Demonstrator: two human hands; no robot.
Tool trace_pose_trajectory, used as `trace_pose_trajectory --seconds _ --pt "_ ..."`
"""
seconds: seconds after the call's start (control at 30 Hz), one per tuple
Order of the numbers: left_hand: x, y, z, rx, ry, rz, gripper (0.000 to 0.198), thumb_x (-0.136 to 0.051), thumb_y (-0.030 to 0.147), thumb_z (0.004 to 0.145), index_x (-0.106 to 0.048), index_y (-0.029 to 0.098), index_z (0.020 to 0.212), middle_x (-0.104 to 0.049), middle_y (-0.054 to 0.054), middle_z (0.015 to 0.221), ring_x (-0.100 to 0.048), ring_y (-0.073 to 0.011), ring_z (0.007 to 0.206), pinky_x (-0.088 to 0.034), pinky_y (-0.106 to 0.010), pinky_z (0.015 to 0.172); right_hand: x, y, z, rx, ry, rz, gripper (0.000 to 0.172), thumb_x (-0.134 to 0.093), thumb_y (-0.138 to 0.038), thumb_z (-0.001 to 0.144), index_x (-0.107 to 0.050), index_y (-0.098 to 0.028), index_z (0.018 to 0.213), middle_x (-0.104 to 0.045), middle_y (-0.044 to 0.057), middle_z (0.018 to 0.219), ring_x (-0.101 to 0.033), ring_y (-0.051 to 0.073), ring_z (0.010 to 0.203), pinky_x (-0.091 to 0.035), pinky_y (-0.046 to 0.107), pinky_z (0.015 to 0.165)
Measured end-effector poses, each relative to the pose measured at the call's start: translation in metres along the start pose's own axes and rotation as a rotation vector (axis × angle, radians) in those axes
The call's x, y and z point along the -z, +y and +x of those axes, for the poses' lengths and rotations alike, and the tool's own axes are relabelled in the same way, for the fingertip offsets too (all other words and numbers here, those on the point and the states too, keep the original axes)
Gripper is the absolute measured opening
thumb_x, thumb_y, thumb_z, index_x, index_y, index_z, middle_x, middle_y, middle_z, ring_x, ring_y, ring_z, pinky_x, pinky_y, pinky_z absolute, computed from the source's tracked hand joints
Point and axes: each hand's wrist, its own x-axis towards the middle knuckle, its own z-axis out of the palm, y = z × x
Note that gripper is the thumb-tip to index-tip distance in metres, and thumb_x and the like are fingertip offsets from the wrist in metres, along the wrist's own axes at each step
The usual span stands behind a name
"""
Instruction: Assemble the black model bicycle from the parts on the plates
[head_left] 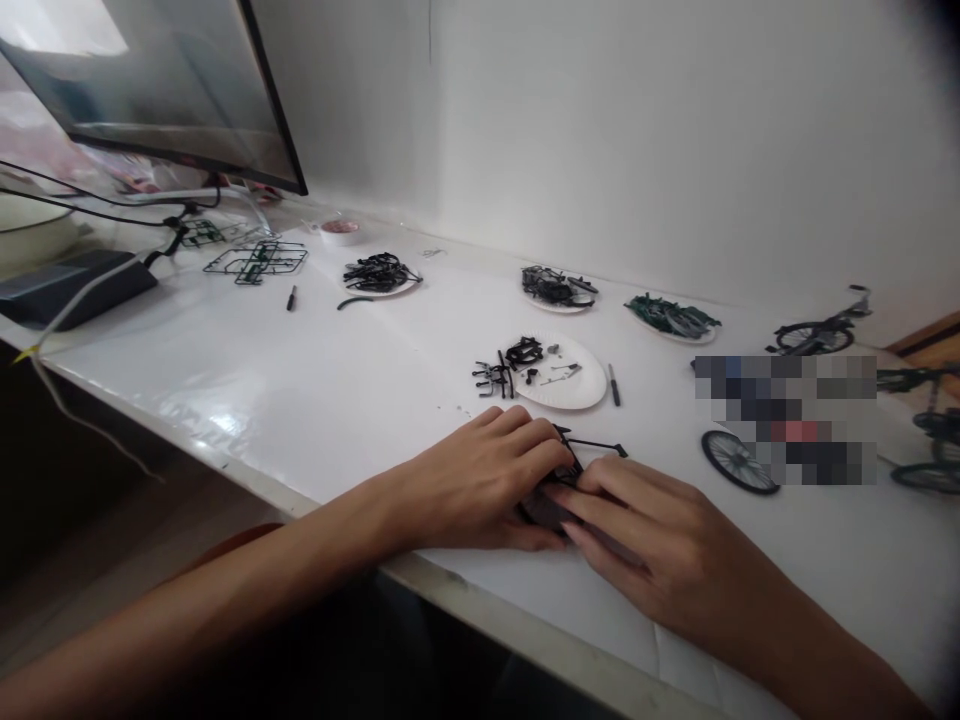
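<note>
My left hand (484, 478) and my right hand (645, 545) meet over a small black model bicycle part (559, 500) lying on the white table (315, 380) near its front edge. Both hands curl their fingers down onto this part and press on it. A thin black frame piece (596, 443) sticks out beyond the fingers toward the far side. Most of the part is hidden under the fingers.
Paper plates with black parts (566, 375), (379, 275), (559, 288) and green parts (671, 318) lie farther back. A loose wheel (739, 462) and model bicycles (821, 330), (926, 420) are at the right. A monitor (165, 90), parts sprues (259, 260) and cables stand at the left.
</note>
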Motion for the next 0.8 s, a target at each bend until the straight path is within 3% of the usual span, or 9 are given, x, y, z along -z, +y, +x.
trace_pose_trajectory --seconds 0.13,0.27,0.8 --pt "0.0003 0.0002 -0.0006 0.002 0.005 -0.006 0.048 -0.064 0.052 0.092 -0.055 0.014 0.12 -0.061 -0.012 0.116 -0.053 -0.0261 0.102 -0.045 -0.039 0.092 0.0039 -0.0018 -0.0004 0.016 0.061 0.005 0.012 -0.059 -0.008 0.092 -0.066 -0.014 0.1 -0.066 0.007 0.093 -0.062 0.019 0.09 -0.053 0.035 0.08" --pt "0.0007 0.0002 -0.0007 0.006 0.005 0.0 0.05 -0.067 0.052 0.09 -0.055 0.014 0.119 -0.061 -0.012 0.117 -0.053 -0.0265 0.104 -0.045 -0.039 0.092 0.0063 -0.0024 -0.0001 0.036 0.058 0.008 0.018 -0.063 -0.006 0.088 -0.063 -0.014 0.103 -0.068 0.006 0.094 -0.062 0.02 0.096 -0.051 0.039 0.09" --pt "0.0025 0.0003 -0.0001 -0.011 0.002 0.004 0.046 -0.067 0.049 0.091 -0.056 0.013 0.116 -0.061 -0.013 0.112 -0.054 -0.0268 0.101 -0.047 -0.039 0.091 0.0064 -0.0031 0.002 0.124 0.005 -0.043 0.029 -0.06 -0.005 0.09 -0.067 -0.012 0.117 -0.073 0.008 0.107 -0.061 0.024 0.105 -0.053 0.043 0.093"
